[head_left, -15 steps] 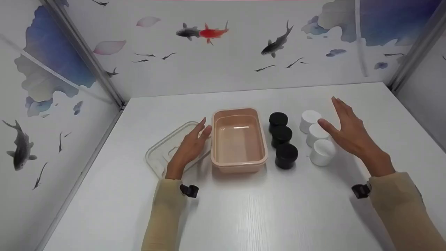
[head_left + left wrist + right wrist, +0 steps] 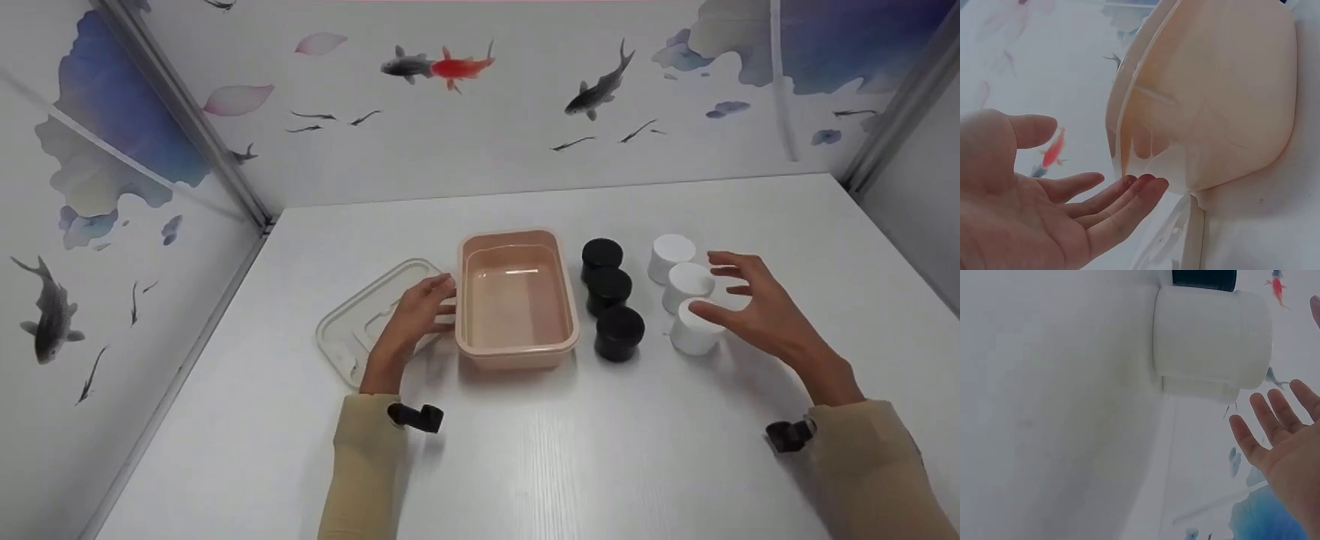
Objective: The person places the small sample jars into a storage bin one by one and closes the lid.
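Note:
A pink plastic box (image 2: 517, 360) stands without a lid at the middle of the table. My left hand (image 2: 411, 319) is at its left side, above a clear lid (image 2: 346, 307). In the left wrist view the relaxed fingertips (image 2: 1151, 188) lie close by the box wall (image 2: 1230, 112); contact cannot be told. Several white jars (image 2: 697, 337) stand in a row on the right. Over their right side my right hand (image 2: 776, 319) hovers with fingers spread and nothing held. In the right wrist view its fingers (image 2: 1247, 439) are apart from the nearest white jar (image 2: 1207, 334).
Between the box and the white jars stands a row of black jars (image 2: 619, 334). The white table (image 2: 570, 465) is bounded by a patterned back wall (image 2: 510, 150) and a side wall (image 2: 135, 262) on the left.
My left hand has turned and its fingers have come down beside the box. The right hand has lowered toward the person, its fingers now bent more. Box and jars have stayed put.

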`<state>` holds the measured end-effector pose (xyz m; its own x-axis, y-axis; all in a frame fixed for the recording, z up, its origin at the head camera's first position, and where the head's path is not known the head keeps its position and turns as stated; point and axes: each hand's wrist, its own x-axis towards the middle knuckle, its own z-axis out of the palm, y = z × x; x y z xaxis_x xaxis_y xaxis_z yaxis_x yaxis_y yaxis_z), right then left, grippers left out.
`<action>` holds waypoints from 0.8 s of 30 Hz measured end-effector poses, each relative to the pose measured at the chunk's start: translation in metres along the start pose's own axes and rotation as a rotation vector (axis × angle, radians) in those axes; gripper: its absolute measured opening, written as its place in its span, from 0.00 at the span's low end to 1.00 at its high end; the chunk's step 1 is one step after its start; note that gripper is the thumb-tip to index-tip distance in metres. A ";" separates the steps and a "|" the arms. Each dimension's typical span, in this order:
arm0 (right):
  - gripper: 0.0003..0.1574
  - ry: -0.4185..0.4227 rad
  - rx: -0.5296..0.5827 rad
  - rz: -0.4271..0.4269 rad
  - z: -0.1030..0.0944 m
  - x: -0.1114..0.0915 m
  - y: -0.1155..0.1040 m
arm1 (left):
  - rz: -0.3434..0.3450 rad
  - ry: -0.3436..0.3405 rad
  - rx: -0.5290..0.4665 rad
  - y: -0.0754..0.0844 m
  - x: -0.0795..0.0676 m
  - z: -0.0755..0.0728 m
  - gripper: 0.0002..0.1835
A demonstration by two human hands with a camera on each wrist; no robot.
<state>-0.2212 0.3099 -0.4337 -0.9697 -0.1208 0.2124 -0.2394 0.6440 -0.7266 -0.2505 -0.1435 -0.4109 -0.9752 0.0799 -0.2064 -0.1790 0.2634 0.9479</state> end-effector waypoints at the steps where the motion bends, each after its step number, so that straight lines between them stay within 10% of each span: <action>1: 0.49 -0.002 0.012 0.001 -0.001 -0.002 0.003 | -0.008 0.004 -0.008 0.000 0.001 0.001 0.30; 12: 0.35 -0.081 0.084 0.068 -0.008 -0.007 0.021 | -0.073 0.025 -0.023 -0.005 0.008 0.005 0.25; 24: 0.49 -0.288 0.033 0.143 -0.006 -0.006 0.020 | -0.110 0.031 -0.059 -0.010 0.011 0.005 0.24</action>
<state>-0.2196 0.3276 -0.4457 -0.9666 -0.2424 -0.0834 -0.0966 0.6459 -0.7573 -0.2585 -0.1404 -0.4236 -0.9527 0.0239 -0.3030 -0.2914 0.2114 0.9330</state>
